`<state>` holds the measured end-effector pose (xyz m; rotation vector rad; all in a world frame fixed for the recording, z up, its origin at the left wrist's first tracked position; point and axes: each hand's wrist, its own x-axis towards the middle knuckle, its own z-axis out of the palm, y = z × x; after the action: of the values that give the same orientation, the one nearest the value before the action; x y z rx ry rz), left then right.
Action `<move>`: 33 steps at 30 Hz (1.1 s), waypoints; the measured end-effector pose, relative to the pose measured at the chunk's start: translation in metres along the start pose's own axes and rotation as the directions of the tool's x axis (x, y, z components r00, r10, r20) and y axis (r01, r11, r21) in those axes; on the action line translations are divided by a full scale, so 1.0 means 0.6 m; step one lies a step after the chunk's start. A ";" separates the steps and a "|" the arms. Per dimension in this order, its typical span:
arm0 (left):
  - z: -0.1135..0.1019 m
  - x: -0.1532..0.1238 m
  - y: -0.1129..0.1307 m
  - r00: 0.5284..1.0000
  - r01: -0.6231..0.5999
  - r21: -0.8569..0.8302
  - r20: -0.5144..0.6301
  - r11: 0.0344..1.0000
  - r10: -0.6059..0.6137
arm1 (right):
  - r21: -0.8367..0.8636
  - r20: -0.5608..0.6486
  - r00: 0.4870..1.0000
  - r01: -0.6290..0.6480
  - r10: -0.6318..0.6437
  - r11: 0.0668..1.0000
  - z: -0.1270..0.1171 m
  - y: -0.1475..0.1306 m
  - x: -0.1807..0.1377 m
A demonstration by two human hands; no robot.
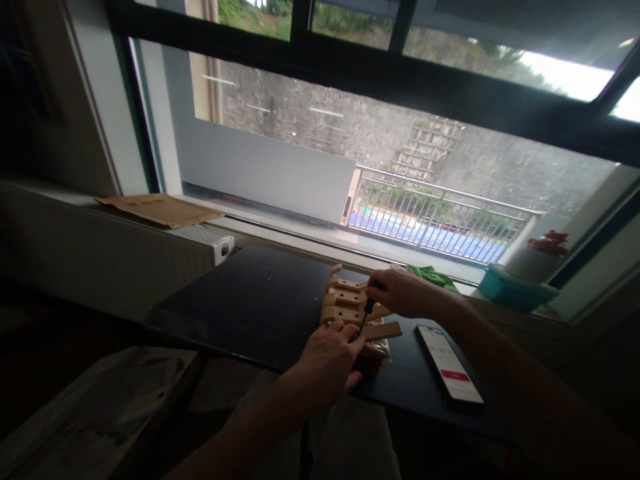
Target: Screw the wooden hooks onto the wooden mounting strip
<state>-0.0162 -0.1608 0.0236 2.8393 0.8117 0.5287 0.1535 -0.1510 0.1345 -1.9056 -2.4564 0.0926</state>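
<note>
My right hand [393, 290] is closed around the handle of a screwdriver [369, 307], its shaft slanting down to the near end of a wooden piece. Pale wooden parts [345, 297] with dark holes stand in a row on the dark table [240, 303]. With fingers bent over the nearest part, close by the screwdriver's tip, my left hand [333, 353] steadies the wood. A flat wooden slat [383, 331] sticks out to the right. Beneath it lies a stack in clear plastic wrap [375, 353]. The screw under the tip is hidden.
A phone [450, 367] with a lit screen lies right of my hands. A small screw-like bit [270, 277] rests on the table. Along the window sill are a green cloth [433, 277], a teal box [515, 290] and a brown envelope [160, 209] at left.
</note>
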 end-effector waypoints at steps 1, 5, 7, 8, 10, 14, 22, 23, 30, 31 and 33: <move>0.000 0.000 0.000 1.000 -0.001 0.000 -0.003 1.000 0.001 | -0.001 -0.004 1.000 -0.015 0.015 1.000 0.002 0.002 0.000; 0.000 0.000 -0.002 1.000 -0.006 0.003 -0.014 1.000 0.006 | -0.019 -0.007 1.000 -0.023 0.023 1.000 -0.004 0.005 -0.007; 0.000 0.001 -0.002 1.000 -0.005 0.005 -0.011 1.000 0.005 | -0.020 0.002 1.000 -0.014 0.014 1.000 -0.012 0.003 -0.013; 0.000 0.001 -0.002 1.000 -0.005 0.006 -0.008 1.000 0.005 | -0.015 0.011 1.000 -0.004 0.005 1.000 -0.016 0.002 -0.016; 0.001 0.001 -0.002 1.000 -0.004 0.006 -0.007 1.000 0.004 | -0.005 0.040 0.999 0.031 -0.031 0.999 -0.021 0.000 -0.019; 0.005 -0.001 -0.002 1.000 -0.005 0.009 -0.022 1.000 0.005 | -0.019 0.079 0.991 0.111 -0.109 0.994 -0.016 0.002 -0.013; 0.004 -0.001 0.000 1.000 -0.003 0.009 -0.007 1.000 0.003 | -0.089 0.000 1.000 -0.004 0.004 0.996 0.005 0.006 0.006; 0.004 0.000 0.000 1.000 -0.002 0.010 -0.010 1.000 0.002 | -0.093 0.005 1.000 0.001 0.000 0.996 0.002 0.004 0.005; 0.003 0.000 0.000 1.000 0.001 0.007 -0.024 1.000 -0.001 | -0.082 0.109 0.994 0.042 -0.033 0.996 -0.027 -0.018 -0.013; 0.003 0.000 0.000 1.000 0.003 0.006 -0.021 1.000 -0.003 | -0.085 0.120 0.992 0.048 -0.038 0.995 -0.027 -0.019 -0.013; 0.002 0.000 0.000 1.000 0.005 0.006 -0.012 1.000 -0.005 | -0.076 0.128 0.991 0.060 -0.050 0.995 -0.025 -0.019 -0.010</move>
<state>-0.0161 -0.1608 0.0225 2.8420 0.8234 0.5438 0.1449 -0.1593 0.1500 -1.9173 -2.6299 0.1187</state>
